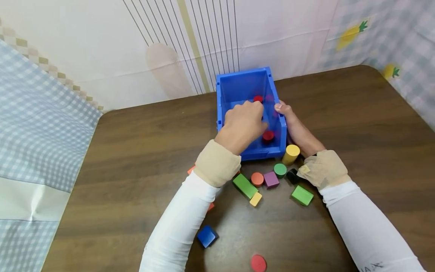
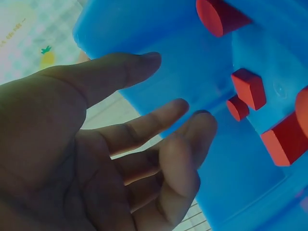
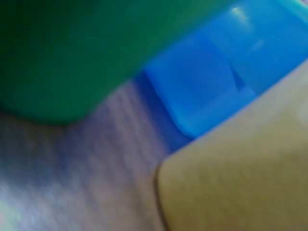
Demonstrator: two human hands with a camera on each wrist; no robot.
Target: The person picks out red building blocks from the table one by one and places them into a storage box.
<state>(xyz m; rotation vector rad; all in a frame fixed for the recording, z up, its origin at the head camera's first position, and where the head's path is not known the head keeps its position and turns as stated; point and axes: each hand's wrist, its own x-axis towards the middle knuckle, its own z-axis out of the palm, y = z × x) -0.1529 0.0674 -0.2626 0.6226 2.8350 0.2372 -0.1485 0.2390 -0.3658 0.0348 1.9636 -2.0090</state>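
Note:
A blue plastic bin (image 1: 242,153) stands on the table near the back wall. My left hand (image 1: 242,121) reaches over its opening. In the left wrist view, the thumb and loosely bent fingers (image 2: 180,163) are apart with nothing between them. Inside the bin lie several red blocks, among them a red cylinder (image 2: 210,18), a red rectangular block (image 2: 249,89) and a small red cylinder (image 2: 237,108). My right hand (image 1: 293,122) grips the bin's right wall, thumb over the rim and the other fingers hidden outside.
In front of the bin are a yellow cylinder (image 1: 291,154), a green cylinder (image 1: 280,170), an orange cylinder (image 1: 257,179), a purple block (image 1: 271,180) and green blocks (image 1: 302,195). A blue block (image 1: 207,236) and red disc (image 1: 258,263) lie closer. A patterned cloth (image 1: 112,49) hangs behind.

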